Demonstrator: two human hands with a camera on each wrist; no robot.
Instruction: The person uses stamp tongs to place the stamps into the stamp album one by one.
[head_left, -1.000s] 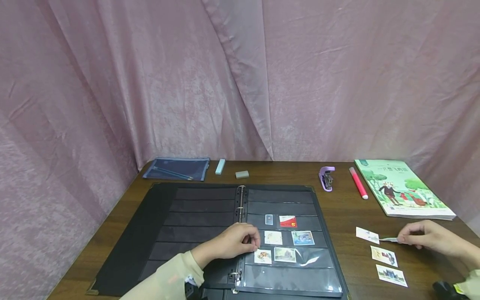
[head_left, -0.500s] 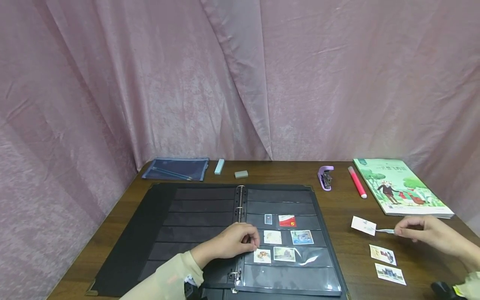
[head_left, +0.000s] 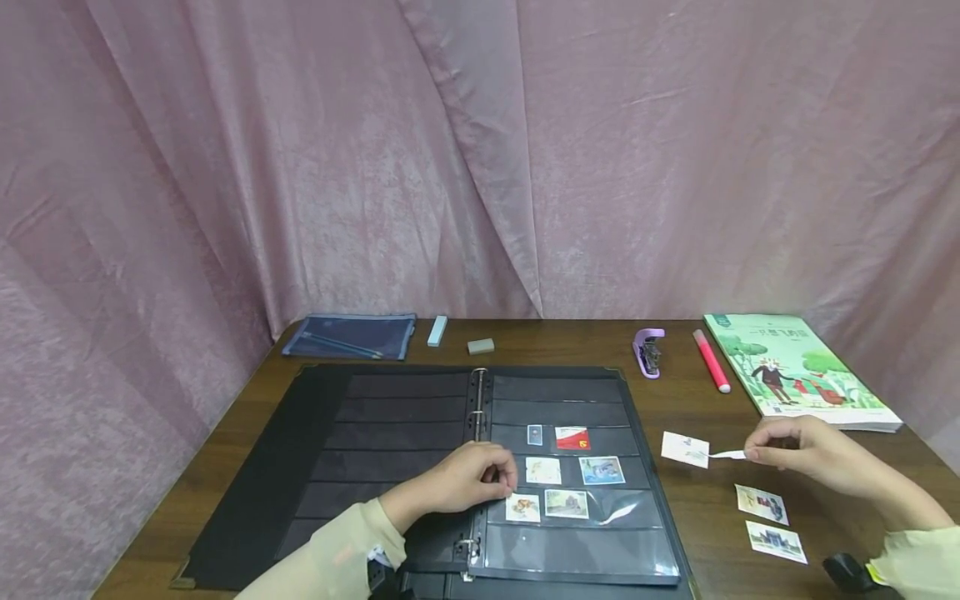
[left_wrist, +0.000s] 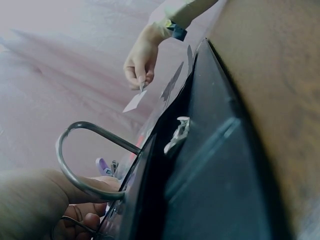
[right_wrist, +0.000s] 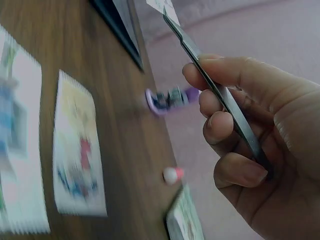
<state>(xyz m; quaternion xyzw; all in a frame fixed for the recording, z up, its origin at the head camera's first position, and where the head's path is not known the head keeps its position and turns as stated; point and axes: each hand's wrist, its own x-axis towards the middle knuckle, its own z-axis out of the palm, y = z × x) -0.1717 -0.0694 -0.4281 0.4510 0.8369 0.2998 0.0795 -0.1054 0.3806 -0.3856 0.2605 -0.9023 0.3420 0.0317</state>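
Right grip (head_left: pixel 813 454) pinches tweezers (head_left: pixel 729 455) whose tips hold a stamp (head_left: pixel 683 449) to its left, long axis roughly in line with the tweezers. Farther left lies the album (head_left: pixel 251 500), touched by the left grip (head_left: pixel 457 479); whether that one pinches anything, I cannot tell.

In the right wrist view, the top edge crops the held stamp (right_wrist: pixel 164 7); the left edge cuts a blurred larger stamp (right_wrist: pixel 22 145). From the head, the right hand (head_left: pixel 817 457) hides the rear of the tweezers (head_left: pixel 727 455), and the print on the book (head_left: pixel 802 367) is too small to read. A metal ring (left_wrist: pixel 107 133) partly covers the left hand (left_wrist: pixel 45 202).
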